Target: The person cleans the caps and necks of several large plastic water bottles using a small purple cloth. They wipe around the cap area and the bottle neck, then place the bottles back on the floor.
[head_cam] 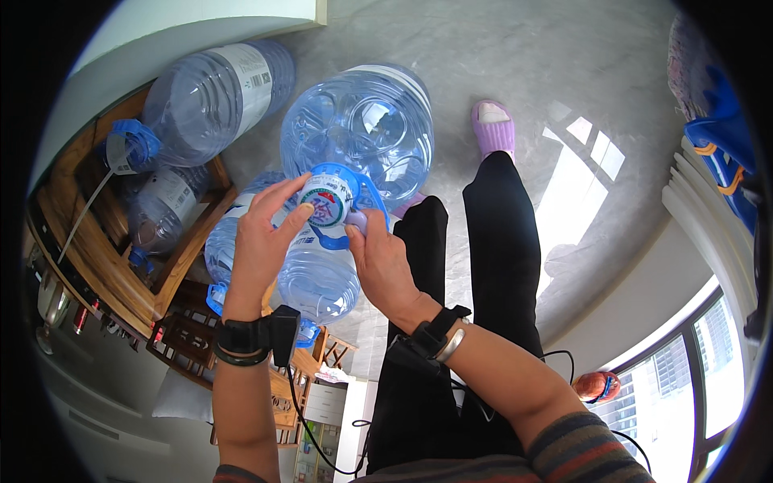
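A large clear-blue plastic water bottle point(362, 130) stands before me, its capped neck towards me. My left hand point(269, 232) has its fingers and thumb against the left side of the printed cap point(326, 202). My right hand point(380, 259) grips a small purple tool point(357, 221), its tip at the cap's right edge; what kind of tool it is I cannot tell. A blue carrying handle point(375, 196) rings the neck. Below and left of it are more large bottles point(320, 281) with blue handles, partly behind my left hand.
At the upper left a big bottle point(211, 99) lies beside a wooden furniture frame point(181, 265), with a smaller bottle point(163, 208) within the frame. My purple slipper point(495, 133) is on the grey floor. A curtain point(703, 211) and blue items point(721, 151) are at the right.
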Motion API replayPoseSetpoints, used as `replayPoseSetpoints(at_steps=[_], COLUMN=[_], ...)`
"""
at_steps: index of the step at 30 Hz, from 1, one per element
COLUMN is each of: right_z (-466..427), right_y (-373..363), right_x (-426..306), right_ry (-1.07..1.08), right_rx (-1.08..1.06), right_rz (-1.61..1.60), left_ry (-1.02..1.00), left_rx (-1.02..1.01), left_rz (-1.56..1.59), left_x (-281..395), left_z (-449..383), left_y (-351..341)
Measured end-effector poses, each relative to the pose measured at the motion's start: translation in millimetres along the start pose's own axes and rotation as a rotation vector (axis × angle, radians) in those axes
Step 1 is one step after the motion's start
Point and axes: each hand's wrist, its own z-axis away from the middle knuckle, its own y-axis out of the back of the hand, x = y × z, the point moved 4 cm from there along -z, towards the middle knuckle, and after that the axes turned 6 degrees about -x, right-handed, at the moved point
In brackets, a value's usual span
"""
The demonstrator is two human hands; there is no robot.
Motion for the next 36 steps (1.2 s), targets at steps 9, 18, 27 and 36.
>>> replayPoseSetpoints(at_steps=[9, 18, 27, 36], right_z=[7.3, 11.6, 18.7, 55.1], right_y=[-21.9, -46.9, -67.1, -44.0], right_x=[2.4, 7.2, 5.5, -7.8], right_ry=[-0.071, -0.187, -0.25, -0.266], right_rx=[0.093, 0.164, 0.179, -0.301], right_rz=[-0.066, -0.216, -0.383, -0.248], left_ry=[-0.051, -0.039, 0.051, 0.092], left_rx=[-0.021, -0.032, -0.119, -0.168], left_rz=[-0.093, -0.035, 0.013, -0.022], left_x=[-4.5, -5.2, -2.5, 9.8], left_z=[-4.2, -5.6, -10.8, -14.9], left_y=[4.4, 4.4, 8.4, 8.9])
